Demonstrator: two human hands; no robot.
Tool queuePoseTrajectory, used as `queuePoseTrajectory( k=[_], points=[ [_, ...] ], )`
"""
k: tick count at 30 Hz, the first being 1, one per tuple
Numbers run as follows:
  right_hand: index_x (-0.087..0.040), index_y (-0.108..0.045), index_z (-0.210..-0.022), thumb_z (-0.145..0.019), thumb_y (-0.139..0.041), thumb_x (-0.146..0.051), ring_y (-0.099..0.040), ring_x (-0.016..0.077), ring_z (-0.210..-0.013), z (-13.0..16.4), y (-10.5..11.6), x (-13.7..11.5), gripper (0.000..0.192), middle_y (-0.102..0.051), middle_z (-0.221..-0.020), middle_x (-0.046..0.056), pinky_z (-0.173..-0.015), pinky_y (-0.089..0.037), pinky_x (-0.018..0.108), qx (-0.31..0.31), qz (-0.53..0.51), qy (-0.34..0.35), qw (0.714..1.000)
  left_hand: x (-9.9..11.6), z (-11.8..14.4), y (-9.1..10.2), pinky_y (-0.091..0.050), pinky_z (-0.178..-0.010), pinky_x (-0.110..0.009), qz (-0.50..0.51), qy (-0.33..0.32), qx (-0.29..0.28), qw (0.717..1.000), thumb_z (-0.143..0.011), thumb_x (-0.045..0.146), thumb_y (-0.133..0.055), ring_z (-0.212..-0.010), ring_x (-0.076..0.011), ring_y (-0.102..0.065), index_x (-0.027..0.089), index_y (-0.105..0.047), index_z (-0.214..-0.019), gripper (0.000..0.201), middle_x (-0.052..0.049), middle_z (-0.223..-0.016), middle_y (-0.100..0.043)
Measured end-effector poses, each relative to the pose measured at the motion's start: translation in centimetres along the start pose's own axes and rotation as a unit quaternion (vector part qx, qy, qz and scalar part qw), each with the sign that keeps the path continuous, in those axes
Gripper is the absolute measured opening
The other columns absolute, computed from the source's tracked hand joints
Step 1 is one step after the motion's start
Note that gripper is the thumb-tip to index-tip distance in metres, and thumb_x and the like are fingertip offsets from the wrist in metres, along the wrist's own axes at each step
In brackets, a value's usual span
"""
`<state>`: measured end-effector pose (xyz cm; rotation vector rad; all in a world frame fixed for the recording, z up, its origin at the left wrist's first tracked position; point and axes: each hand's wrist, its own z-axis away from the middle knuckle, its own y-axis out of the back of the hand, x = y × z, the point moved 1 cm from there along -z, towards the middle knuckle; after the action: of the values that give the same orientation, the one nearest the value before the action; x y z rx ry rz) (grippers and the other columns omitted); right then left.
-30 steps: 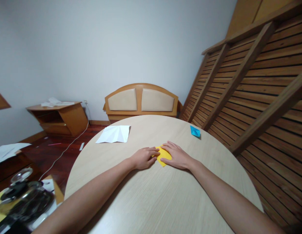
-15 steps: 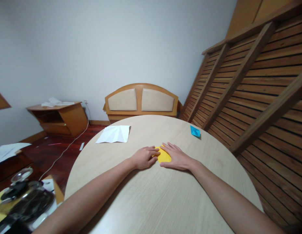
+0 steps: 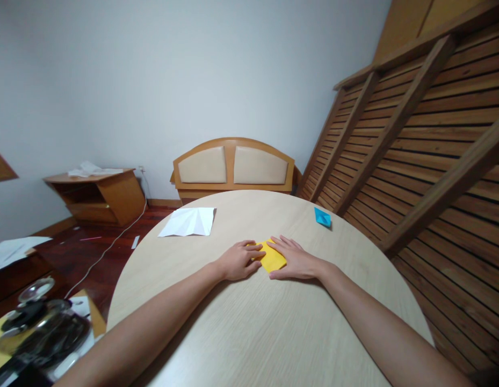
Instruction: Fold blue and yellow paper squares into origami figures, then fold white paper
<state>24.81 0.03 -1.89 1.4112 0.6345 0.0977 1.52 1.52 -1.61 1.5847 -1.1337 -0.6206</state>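
Yellow paper (image 3: 275, 260) is pressed flat on the worktop (image 3: 249, 328) by the left hand (image 3: 240, 261), fingers loosely bent, and the right hand (image 3: 299, 260), fingers spread; nothing's gripped. Some folding looks done tbh, but how much is left can't be told.

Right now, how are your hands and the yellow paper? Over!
Left fingers on yellow paper, right fingers at its right side. Paper lying on table. White sheet, blue folded paper farther off, not in the way.
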Motion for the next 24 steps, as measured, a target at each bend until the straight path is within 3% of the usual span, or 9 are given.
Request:
queuePoseTrajectory(
  k=[7, 15, 19, 24],
  points=[
    [-0.025, -0.037, -0.152, -0.069, -0.064, -0.077, -0.011, 0.0359, -0.149, -0.09, -0.16, 0.38, 0.102, -0.025, -0.161, 0.012, -0.12, -0.011, 0.053, 0.017, -0.011, 0.023, 1.0, -0.48, 0.22, -0.11, -0.039, -0.11, -0.045, -0.023, 0.036, 0.003, 0.999, -0.091, 0.024, -0.048, -0.127, -0.0273, -0.051, 0.019, -0.061, -0.127, 0.038, -0.01, -0.138, -0.058],
    [-0.024, -0.035, -0.152, -0.072, -0.061, -0.078, -0.012, 0.0359, -0.149, -0.08, 0.09, 0.21, 0.1, -0.024, -0.162, 0.01, -0.12, -0.012, 0.052, 0.005, -0.004, 0.028, 1.0, -0.32, 0.2, 0.05, -0.043, -0.106, -0.039, 0.007, -0.019, 0.001, 1.0, -0.087, 0.018, -0.05, -0.117, -0.0237, -0.058, 0.017, -0.064, -0.122, 0.038, -0.01, -0.132, -0.062],
    [-0.023, -0.042, -0.149, -0.072, -0.063, -0.076, -0.017, 0.0359, -0.148, -0.07, 0.21, 0.0, 0.095, -0.032, -0.158, 0.01, -0.12, -0.014, 0.051, 0.02, -0.004, 0.045, 0.999, -0.57, 0.24, 0.23, -0.041, -0.109, -0.039, 0.01, -0.015, -0.004, 1.0, -0.089, 0.023, -0.051, -0.121, -0.0239, -0.057, 0.016, -0.062, -0.123, 0.036, -0.012, -0.133, -0.061],
    [-0.024, -0.057, -0.138, -0.08, -0.064, -0.065, -0.031, 0.0341, -0.142, -0.23, 0.33, -0.17, 0.071, -0.049, -0.148, 0.01, -0.117, -0.023, 0.05, 0.061, 0.017, 0.096, 0.993, -1.03, 0.3, 0.37, -0.04, -0.111, -0.039, 0.018, -0.004, -0.008, 1.0, -0.088, 0.022, -0.05, -0.125, -0.0239, -0.055, 0.014, -0.061, -0.124, 0.038, -0.014, -0.135, -0.06]
  ],
)
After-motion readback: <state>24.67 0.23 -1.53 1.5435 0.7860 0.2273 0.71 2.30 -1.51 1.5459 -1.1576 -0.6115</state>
